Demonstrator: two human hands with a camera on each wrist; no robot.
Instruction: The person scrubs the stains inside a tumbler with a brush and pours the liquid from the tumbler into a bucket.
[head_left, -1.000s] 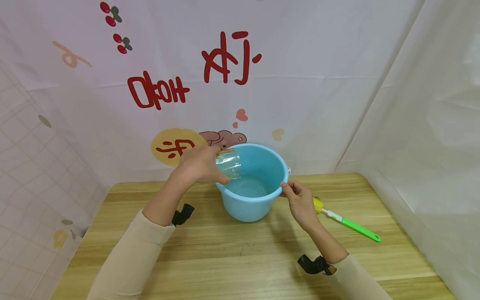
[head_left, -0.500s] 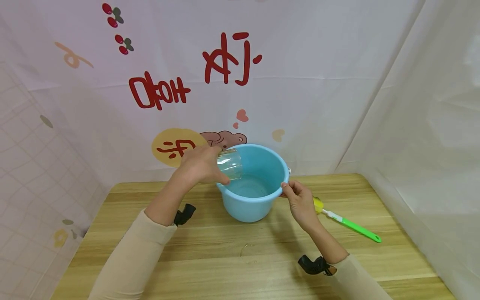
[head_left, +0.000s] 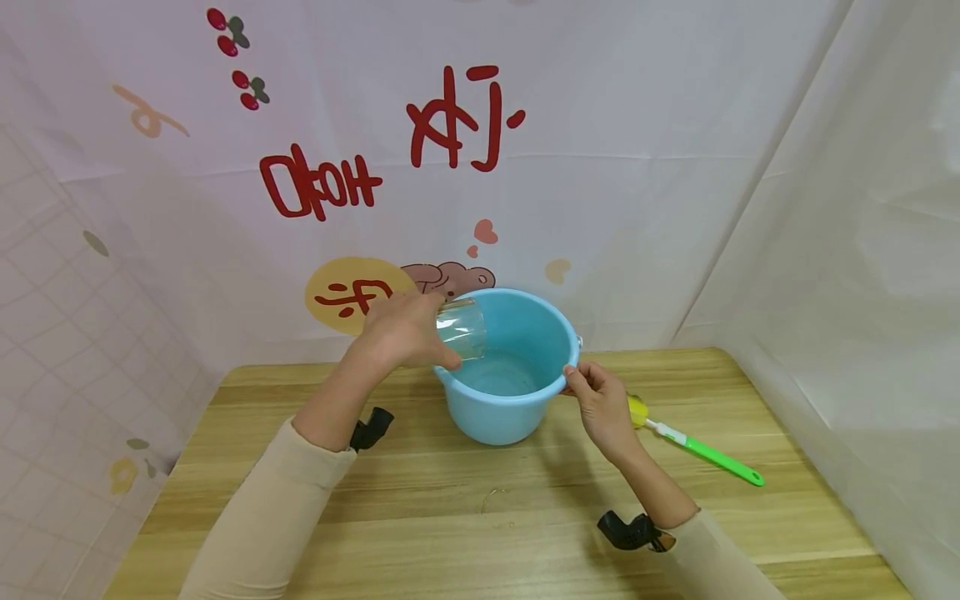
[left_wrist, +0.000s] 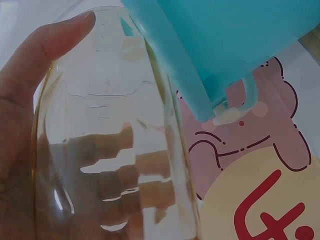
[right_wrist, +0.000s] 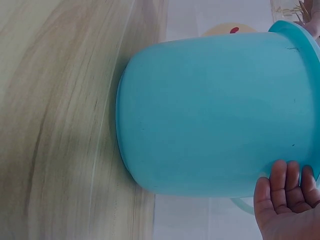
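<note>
A light blue bucket (head_left: 495, 419) stands on the wooden table (head_left: 420, 517). My left hand (head_left: 401, 329) grips a clear, amber-tinted cup (head_left: 465, 329), tilted on its side with its mouth pointing into the bucket, over the left rim. In the left wrist view, the thumb lies along the near side of the cup (left_wrist: 115, 115) and the curled fingers show through its wall. My right hand (head_left: 603, 412) pinches the bucket's right rim, thumb on top and fingertips under the lip. Whether liquid lies in the bucket is hard to tell.
Right of the bucket lies a brush (head_left: 716, 461) with a green handle and a yellow head, partly behind my right hand. A small wet-looking mark (head_left: 493, 500) is on the table in front. A printed white cloth (head_left: 637, 208) hangs behind the table.
Hardly anything differs. The cup has shifted very slightly to the right, and the whole view has drifted a little. Both hands keep their holds.
</note>
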